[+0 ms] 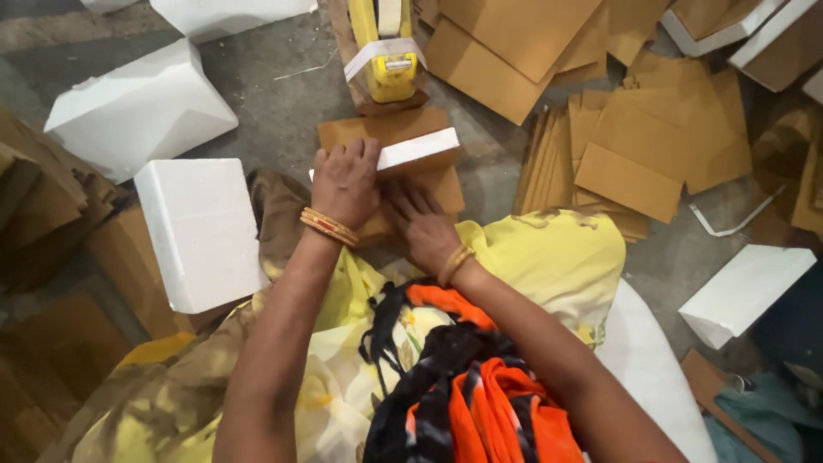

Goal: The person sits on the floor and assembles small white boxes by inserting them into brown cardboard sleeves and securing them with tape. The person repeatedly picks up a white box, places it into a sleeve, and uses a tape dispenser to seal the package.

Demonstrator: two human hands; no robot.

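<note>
My left hand (345, 182) lies flat, palm down, on a brown cardboard piece (386, 130) folded around a white foam block (418, 148) on the floor in front of me. My right hand (420, 220) presses flat on the lower flap of the same cardboard, fingers spread, just right of and below the left hand. Both wrists carry bangles. A yellow tape dispenser (387, 51) stands just beyond the cardboard, with white tape across it.
White foam blocks lie at the left (201, 231), the far left (141, 107) and the right (741, 291). Stacks of flat brown cardboard sheets (634, 146) cover the floor at the upper right. Yellow cloth (549, 257) covers my lap.
</note>
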